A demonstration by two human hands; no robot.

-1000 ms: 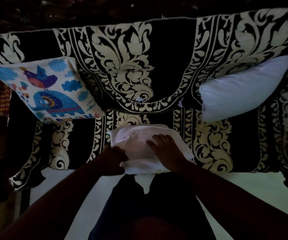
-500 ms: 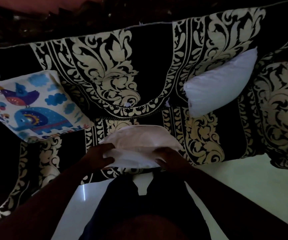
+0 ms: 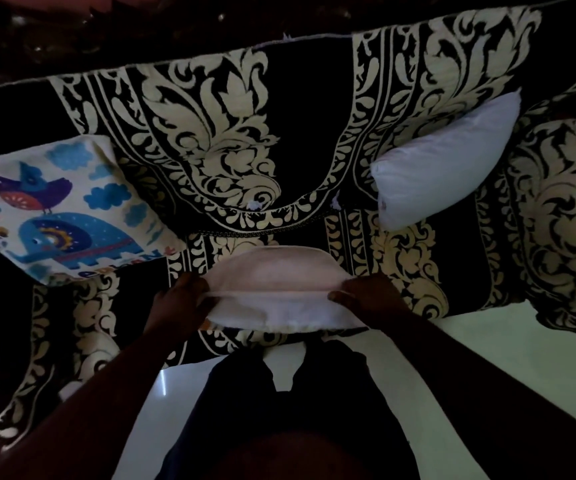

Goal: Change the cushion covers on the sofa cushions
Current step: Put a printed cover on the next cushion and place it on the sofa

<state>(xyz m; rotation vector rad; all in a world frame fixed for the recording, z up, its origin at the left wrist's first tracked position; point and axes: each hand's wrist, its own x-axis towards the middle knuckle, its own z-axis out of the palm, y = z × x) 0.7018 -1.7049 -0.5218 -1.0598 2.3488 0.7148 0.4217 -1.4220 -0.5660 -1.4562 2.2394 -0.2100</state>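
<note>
Both hands are now lifting the white cushion [image 3: 279,292] off the sofa [image 3: 300,140] seat's front edge; the left hand [image 3: 180,303] and right hand [image 3: 366,296] are gripping its opposite ends, so its long axis is running straight across between them, equally near each.

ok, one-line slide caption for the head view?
Both hands, left hand and right hand, grip a white cushion above a black-and-cream patterned sofa.

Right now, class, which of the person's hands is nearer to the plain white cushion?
Right. The right hand is just below-left of the plain white cushion; the left hand is farther off, across the held cushion.
</note>
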